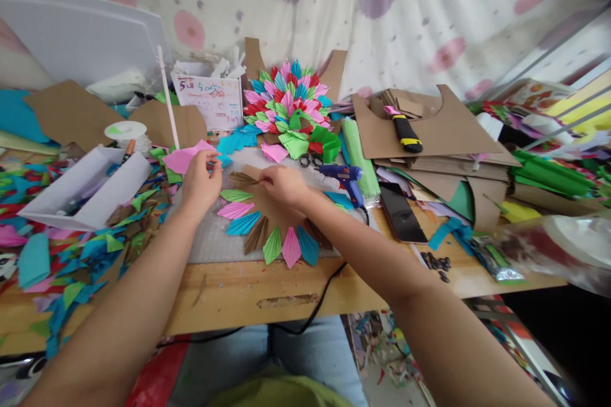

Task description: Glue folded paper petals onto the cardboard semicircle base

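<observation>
My right hand [285, 186] pinches a brown pleated paper petal [244, 177] at the upper left rim of a brown cardboard piece [281, 208]. Around that rim are pleated petals, among them a green one [272, 247], a pink one [291, 248] and a blue one [308, 247]. My left hand [203, 179] hovers left of the cardboard with loosely curled fingers and nothing visible in them. Beside its fingertips are a pink paper sheet [184, 158] and a small blue paper piece [224, 159]. The cardboard rests on a grey mat [210, 248].
A blue glue gun [341, 173] lies right of the cardboard, its black cord [329, 286] crossing the table edge. Behind stands a colourful petal-covered piece [289, 98]. A phone [401, 213], cardboard stack [449, 168] and yellow-black cutter [405, 132] lie right; paper scraps [95, 261] and a white box [86, 191] left.
</observation>
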`<state>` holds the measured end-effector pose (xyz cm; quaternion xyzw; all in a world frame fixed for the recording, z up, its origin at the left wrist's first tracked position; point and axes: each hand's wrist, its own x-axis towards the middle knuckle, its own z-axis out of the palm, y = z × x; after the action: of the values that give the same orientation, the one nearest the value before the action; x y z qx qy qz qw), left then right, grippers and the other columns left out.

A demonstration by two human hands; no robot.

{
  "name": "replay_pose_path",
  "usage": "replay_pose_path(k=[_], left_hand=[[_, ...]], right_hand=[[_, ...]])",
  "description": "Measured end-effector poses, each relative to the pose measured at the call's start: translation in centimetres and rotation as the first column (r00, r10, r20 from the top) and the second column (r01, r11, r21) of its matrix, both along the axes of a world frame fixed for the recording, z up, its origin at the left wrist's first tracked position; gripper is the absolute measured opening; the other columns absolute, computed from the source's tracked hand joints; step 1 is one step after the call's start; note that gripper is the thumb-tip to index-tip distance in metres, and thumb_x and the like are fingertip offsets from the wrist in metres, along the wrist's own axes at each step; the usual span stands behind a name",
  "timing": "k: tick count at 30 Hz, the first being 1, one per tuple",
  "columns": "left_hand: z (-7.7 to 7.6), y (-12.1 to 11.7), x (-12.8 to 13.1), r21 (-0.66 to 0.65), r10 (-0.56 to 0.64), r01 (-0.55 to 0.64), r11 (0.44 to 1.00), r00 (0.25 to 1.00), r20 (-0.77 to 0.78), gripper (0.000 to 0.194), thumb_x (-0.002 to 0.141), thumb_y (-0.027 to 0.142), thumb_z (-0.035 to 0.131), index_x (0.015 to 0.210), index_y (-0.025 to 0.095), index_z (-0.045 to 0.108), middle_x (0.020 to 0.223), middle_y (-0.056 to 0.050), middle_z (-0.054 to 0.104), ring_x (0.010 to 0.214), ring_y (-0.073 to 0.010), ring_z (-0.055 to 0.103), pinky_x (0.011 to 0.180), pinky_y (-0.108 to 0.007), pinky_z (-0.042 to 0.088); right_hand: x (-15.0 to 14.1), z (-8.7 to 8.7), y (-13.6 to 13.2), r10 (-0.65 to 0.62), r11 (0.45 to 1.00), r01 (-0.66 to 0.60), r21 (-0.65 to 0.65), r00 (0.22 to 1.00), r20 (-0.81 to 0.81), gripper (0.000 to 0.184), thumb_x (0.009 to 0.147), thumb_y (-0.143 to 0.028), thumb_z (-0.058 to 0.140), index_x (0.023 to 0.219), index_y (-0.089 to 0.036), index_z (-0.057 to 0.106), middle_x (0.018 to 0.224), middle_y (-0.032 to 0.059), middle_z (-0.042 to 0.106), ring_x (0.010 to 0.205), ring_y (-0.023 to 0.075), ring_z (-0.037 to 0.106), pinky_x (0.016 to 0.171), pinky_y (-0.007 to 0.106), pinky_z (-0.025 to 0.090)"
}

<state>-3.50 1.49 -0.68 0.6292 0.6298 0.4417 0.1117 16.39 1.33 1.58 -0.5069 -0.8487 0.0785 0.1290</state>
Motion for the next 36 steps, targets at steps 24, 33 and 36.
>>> replay_pose_path(k=[24,33,36], left_hand=[[-1.9,0.9,-0.8,0.074,-0.194,0.201,0.977,0.976,-0.096,0.016,0.075,0.013,0.05,0.086,0.02,0.061,0.094,-0.005,0.06,0.094,-0.0187,0.056,0.087,-0.035,0.048],[-1.2,-0.1,0.5,0.015,-0.374,0.391,0.92,0.889,-0.266,0.013,0.073,0.025,0.062,0.084,0.02,0.066,0.107,-0.005,0.062,0.103,-0.0204,0.057,0.095,-0.036,0.045],[-1.2,-0.2,0.4,0.005,-0.38,0.394,0.919,0.891,-0.25,0.013,0.074,0.027,0.061,0.082,0.02,0.067,0.102,-0.005,0.064,0.099,-0.0194,0.059,0.092,-0.034,0.047]], right_hand=[[-1.9,-0.7,2.3,0.128,0.992,-0.126,-0.023,0.981,0.148,0.021,0.083,-0.027,0.048,0.091,-0.021,0.066,0.088,0.0033,0.069,0.076,0.0166,0.058,0.058,0.026,0.029],[-1.6,-0.9,0.8,0.101,0.994,-0.101,0.039,0.995,0.002,0.027,0.087,-0.024,0.043,0.105,-0.025,0.063,0.102,0.002,0.067,0.09,0.0174,0.058,0.07,0.025,0.037],[-1.5,-0.8,0.2,0.07,0.997,-0.07,0.03,0.997,-0.017,0.024,0.087,-0.025,0.043,0.095,-0.023,0.065,0.097,0.0023,0.067,0.088,0.0175,0.058,0.07,0.025,0.037]])
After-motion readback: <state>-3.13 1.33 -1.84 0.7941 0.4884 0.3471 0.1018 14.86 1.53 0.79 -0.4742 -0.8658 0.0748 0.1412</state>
